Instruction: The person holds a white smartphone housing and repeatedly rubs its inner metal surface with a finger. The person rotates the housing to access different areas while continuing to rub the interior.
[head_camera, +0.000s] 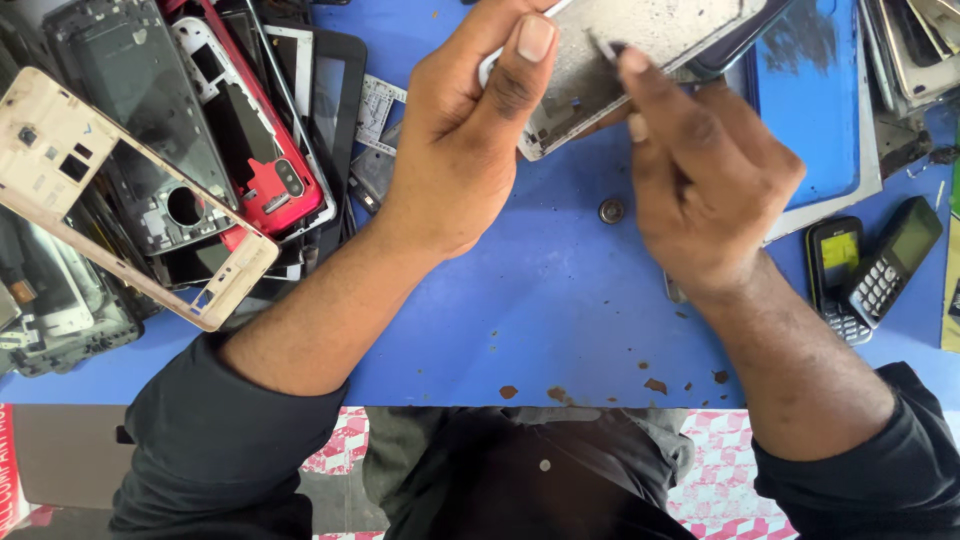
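Note:
My left hand (470, 130) grips the lower left end of a grey, dusty phone panel (640, 50) held tilted above the blue table (540, 300), thumb pressed on its face. My right hand (700, 170) pinches a small dark tool or part (606, 47) against the panel's surface with thumb and forefinger. The rest of the panel runs out of view at the top.
A heap of phone frames lies at the left: a gold frame (110, 190), a red one (265, 150), dark housings. Two keypad phones (870, 270) lie at the right near a blue-faced panel (820, 110). A small round button part (611, 210) sits between my hands.

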